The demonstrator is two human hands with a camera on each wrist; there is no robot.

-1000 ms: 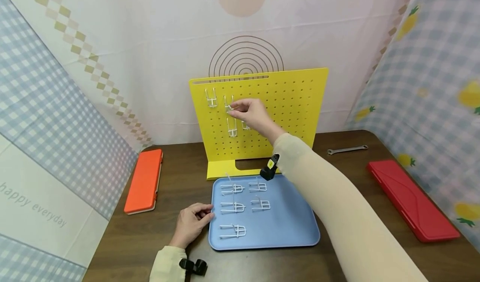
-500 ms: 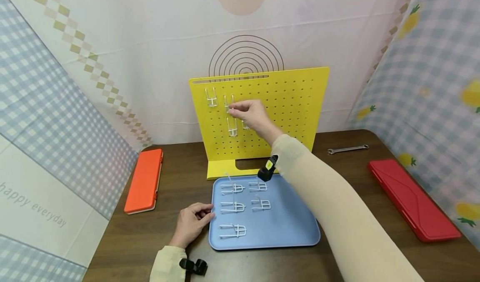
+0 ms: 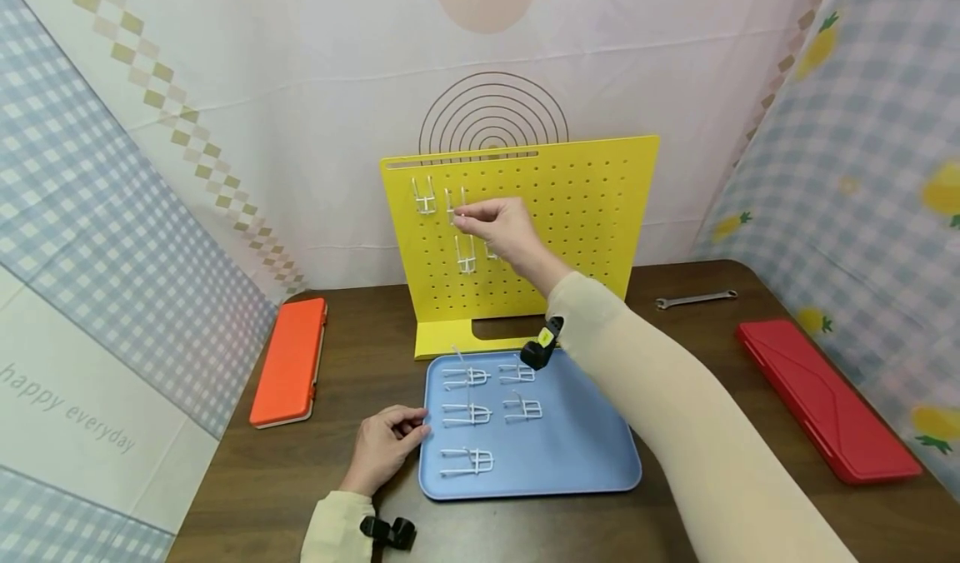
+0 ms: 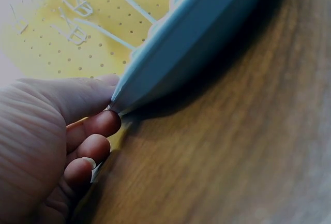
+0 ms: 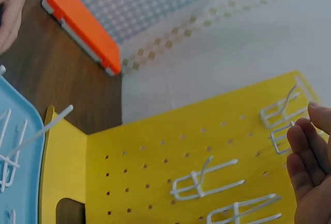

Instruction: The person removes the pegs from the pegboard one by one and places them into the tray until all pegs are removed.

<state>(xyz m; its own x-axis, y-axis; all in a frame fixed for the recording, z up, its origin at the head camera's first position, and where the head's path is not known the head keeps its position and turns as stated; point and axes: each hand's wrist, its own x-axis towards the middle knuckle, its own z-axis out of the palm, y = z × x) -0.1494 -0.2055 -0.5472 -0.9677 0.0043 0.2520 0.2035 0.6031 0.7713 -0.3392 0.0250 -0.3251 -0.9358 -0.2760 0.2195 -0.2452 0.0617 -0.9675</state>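
Note:
In the head view my right hand [image 3: 504,228] pinches a white wire pegboard hook [image 3: 451,203] against the upper left of a yellow pegboard [image 3: 577,221]. From the right wrist, the lower end of that hook shows beside the fingertips [image 5: 297,136]; the rest is covered by the hand. Other hooks hang on the board: one at the upper left [image 3: 425,202], one below [image 3: 467,261], and one partly behind the hand [image 3: 491,251]. My left hand [image 3: 382,449] grips the left rim of a blue tray [image 3: 573,446], thumb above and fingers below, as the left wrist view shows.
Several white hooks [image 3: 468,414] lie on the tray's left half, some with prongs sticking up. An orange case [image 3: 288,361] lies at the left, a red case [image 3: 828,401] at the right. Behind it, a wrench [image 3: 696,300] rests on the brown table [image 3: 360,338].
The right hand and its hook have shifted very slightly left on the board. My left hand stays on the tray rim, and the tray has not moved.

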